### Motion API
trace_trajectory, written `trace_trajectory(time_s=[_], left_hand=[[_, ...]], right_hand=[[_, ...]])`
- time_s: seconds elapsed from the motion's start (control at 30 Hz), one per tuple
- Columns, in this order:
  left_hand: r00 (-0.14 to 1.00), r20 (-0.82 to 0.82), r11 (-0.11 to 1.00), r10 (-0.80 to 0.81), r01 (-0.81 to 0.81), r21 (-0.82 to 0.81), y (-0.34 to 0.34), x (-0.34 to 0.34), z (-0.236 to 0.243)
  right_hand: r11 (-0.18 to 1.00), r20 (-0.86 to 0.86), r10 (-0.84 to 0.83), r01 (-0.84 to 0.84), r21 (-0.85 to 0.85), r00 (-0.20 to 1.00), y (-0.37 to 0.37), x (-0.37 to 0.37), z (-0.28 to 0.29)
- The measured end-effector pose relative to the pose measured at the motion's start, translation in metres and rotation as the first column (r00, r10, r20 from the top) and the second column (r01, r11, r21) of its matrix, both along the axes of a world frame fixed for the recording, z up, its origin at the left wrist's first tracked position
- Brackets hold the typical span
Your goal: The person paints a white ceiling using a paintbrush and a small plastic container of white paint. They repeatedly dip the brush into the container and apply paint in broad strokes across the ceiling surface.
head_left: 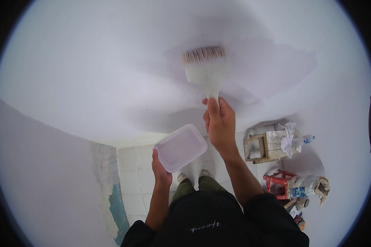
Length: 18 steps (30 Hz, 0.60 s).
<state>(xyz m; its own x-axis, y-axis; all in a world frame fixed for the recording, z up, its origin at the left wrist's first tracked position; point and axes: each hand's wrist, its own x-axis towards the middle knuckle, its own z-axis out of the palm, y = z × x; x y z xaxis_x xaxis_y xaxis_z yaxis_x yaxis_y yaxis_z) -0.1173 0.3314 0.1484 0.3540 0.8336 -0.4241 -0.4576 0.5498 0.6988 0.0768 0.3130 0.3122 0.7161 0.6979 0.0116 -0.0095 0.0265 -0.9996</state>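
Observation:
My right hand (221,123) is closed round the handle of a wide, pale paintbrush (205,72). The brush points away from me, its bristles up against or just in front of the white wall (90,61); which of the two I cannot tell. Around and to the right of the bristles spreads a faint lilac patch (272,68) on the wall. Lower and to the left, my left hand (162,171) grips a shallow rectangular tray (181,148) by its near left edge. Pale lilac paint seems to coat the tray's inside.
A wooden box-like stool (270,146) stands at the right, with crumpled plastic and a clear bottle (308,139) on it. Nearer is a red plastic stool (278,183) bearing an opened bag (311,186). Teal, peeling paint (118,210) marks the left wall. White tiles (132,181) cover the floor.

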Motion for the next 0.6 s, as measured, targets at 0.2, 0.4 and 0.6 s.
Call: trace_trajectory(time_s=[0.2,0.4,0.6], left_hand=[[1.0,-0.004,0.999,0.023,-0.024,-0.027,-0.001,0.002,0.004],[0.998,-0.037,0.998,0.056,-0.057,-0.013,0.003,0.003,0.009],[0.998,-0.017,0.998,0.054,-0.054,0.011,0.007,0.009,0.018]], right_hand=[[0.98,-0.088,-0.011,-0.006,-0.197,0.996,0.0,0.014,-0.106],[0.993,-0.12,0.01,-0.023,-0.112,0.993,-0.015,0.008,-0.032],[0.999,-0.024,-0.003,0.004,0.039,1.0,0.0,0.025,0.015]])
